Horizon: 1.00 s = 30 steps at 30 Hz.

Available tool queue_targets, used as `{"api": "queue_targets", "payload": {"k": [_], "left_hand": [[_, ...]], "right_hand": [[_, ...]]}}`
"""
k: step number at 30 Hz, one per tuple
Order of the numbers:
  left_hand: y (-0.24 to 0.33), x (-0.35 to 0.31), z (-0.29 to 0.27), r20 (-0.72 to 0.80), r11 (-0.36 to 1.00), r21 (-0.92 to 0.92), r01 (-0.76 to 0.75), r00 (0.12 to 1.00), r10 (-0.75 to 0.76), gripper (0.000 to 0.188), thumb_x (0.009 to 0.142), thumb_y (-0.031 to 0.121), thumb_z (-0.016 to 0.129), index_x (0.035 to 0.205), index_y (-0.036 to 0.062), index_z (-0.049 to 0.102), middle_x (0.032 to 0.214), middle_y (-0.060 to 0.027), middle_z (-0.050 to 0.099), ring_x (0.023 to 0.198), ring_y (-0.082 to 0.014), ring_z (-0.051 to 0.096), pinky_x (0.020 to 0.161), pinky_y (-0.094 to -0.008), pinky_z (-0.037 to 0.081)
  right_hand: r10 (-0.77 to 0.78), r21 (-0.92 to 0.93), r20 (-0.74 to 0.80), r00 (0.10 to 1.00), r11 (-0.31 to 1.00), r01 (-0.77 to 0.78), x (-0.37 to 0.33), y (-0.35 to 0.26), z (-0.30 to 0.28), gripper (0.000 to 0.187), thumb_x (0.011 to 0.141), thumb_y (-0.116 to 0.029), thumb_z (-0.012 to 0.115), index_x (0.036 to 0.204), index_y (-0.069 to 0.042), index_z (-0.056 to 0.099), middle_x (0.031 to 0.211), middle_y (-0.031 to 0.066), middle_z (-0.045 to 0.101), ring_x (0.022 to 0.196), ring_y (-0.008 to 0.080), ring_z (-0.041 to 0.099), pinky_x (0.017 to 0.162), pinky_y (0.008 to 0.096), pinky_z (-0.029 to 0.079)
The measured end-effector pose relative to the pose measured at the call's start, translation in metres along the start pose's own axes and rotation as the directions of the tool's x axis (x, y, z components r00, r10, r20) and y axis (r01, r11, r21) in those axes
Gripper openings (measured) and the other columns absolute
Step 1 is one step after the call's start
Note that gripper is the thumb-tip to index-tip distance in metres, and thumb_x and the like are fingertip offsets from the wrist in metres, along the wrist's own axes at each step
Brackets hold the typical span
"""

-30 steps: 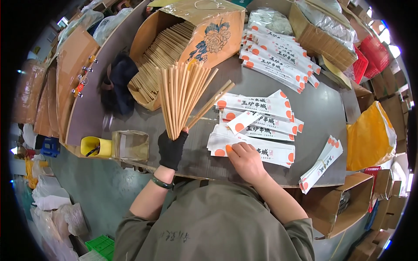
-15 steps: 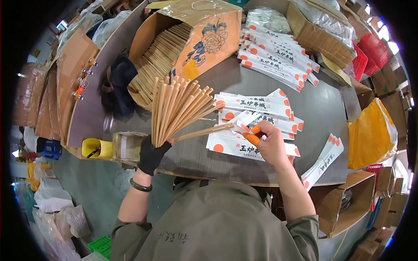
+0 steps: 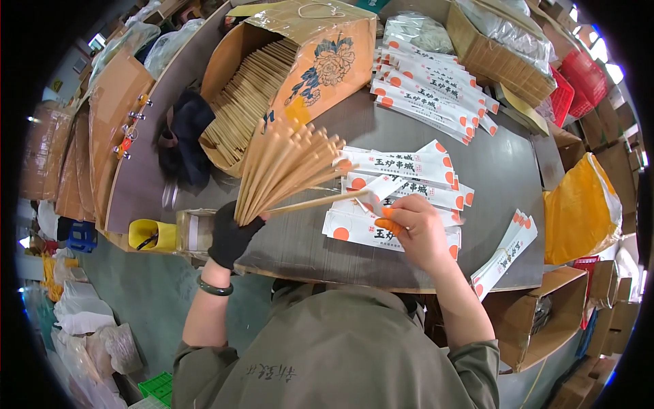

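My left hand (image 3: 234, 235), in a black fingerless glove, is closed round the lower ends of a fanned bundle of wooden chopsticks (image 3: 286, 167). Chopsticks (image 3: 320, 202) angled out to the right from this hand reach the mouth of a white paper sleeve (image 3: 372, 202). That sleeve is pinched in my right hand (image 3: 417, 228), which wears orange finger covers; the fingers hide part of it. Beneath and behind the right hand, more white chopstick sleeves (image 3: 398, 163) with orange-red dots lie overlapping on the dark table (image 3: 300, 259).
A cardboard box (image 3: 334, 75) full of chopsticks (image 3: 255, 85) lies open at the far left. More sleeves (image 3: 436, 85) are stacked at the back, and a banded bundle (image 3: 504, 255) sits at the right edge. A yellow container (image 3: 157, 234) is left of my glove. An open carton (image 3: 545, 317) stands below right.
My left hand and the bundle have shifted slightly left and down, and the bundle's tips are blurred. My right hand has dropped a little, still pinching the sleeve at the chopsticks' tips.
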<state>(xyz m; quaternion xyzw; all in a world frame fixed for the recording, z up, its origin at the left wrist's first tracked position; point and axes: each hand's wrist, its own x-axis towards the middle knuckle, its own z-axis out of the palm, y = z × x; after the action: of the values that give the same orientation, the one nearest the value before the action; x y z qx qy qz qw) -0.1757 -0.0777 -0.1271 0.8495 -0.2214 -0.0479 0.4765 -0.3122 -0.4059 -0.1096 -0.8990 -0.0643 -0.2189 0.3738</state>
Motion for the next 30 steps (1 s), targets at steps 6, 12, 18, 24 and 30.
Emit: {"api": "queue_targets", "payload": {"k": [6, 12, 18, 24, 30], "left_hand": [[0.012, 0.006, 0.02, -0.042, 0.994, -0.107, 0.03, 0.999, -0.035, 0.025, 0.076, 0.017, 0.079, 0.093, -0.0001, 0.069, 0.082, -0.0097, 0.072, 0.076, -0.0162, 0.067, 0.071, -0.0312, 0.052], [-0.004, -0.002, 0.008, -0.027, 0.989, -0.141, 0.041, 0.999, -0.045, 0.03, 0.076, 0.017, 0.08, 0.096, -0.0014, 0.069, 0.086, -0.0109, 0.072, 0.079, -0.0156, 0.067, 0.073, -0.0317, 0.052], [-0.001, 0.0, -0.006, 0.016, 0.999, -0.025, -0.028, 0.999, 0.029, 0.032, 0.077, 0.018, 0.08, 0.099, -0.0005, 0.068, 0.089, -0.0115, 0.072, 0.081, -0.0181, 0.068, 0.074, -0.0319, 0.052], [0.009, 0.007, 0.02, 0.048, 0.988, -0.063, -0.142, 0.988, 0.145, 0.028, 0.079, 0.015, 0.078, 0.101, 0.0014, 0.068, 0.09, -0.01, 0.071, 0.082, -0.0159, 0.067, 0.075, -0.0307, 0.052], [0.039, 0.018, 0.101, 0.008, 0.754, -0.625, 0.201, 0.968, -0.251, 0.023, 0.088, 0.02, 0.07, 0.101, 0.0019, 0.068, 0.091, -0.0053, 0.068, 0.083, -0.0109, 0.061, 0.076, -0.0289, 0.05]], "right_hand": [[0.031, -0.114, -0.019, 0.999, 0.993, -0.033, 0.006, -0.008, 0.006, 0.015, 0.074, -0.005, 0.077, 0.079, 0.0, 0.064, 0.08, 0.0081, 0.059, 0.074, 0.0238, 0.056, 0.063, 0.033, 0.047], [0.436, 0.095, 0.017, 0.9, 0.895, -0.436, 0.008, -0.003, -0.009, 0.021, 0.075, -0.009, 0.08, 0.077, 0.002, 0.061, 0.074, 0.0048, 0.055, 0.067, 0.015, 0.053, 0.062, 0.0281, 0.045], [0.428, 0.199, 0.188, 0.884, 0.865, -0.461, 0.004, 0.005, -0.013, 0.019, 0.075, -0.011, 0.08, 0.082, 0.001, 0.067, 0.074, 0.0051, 0.056, 0.069, 0.016, 0.054, 0.064, 0.0294, 0.045], [-0.169, -0.097, -0.006, 0.986, 0.981, 0.167, 0.02, -0.008, 0.016, 0.018, 0.069, -0.012, 0.08, 0.081, -0.004, 0.069, 0.076, 0.0045, 0.06, 0.073, 0.0235, 0.058, 0.065, 0.0342, 0.048], [-0.209, -0.378, -0.073, 0.975, 0.911, 0.167, 0.036, -0.003, 0.042, 0.022, 0.07, -0.01, 0.071, 0.09, -0.004, 0.063, 0.093, 0.0065, 0.058, 0.089, 0.0282, 0.057, 0.08, 0.0395, 0.045]]}}
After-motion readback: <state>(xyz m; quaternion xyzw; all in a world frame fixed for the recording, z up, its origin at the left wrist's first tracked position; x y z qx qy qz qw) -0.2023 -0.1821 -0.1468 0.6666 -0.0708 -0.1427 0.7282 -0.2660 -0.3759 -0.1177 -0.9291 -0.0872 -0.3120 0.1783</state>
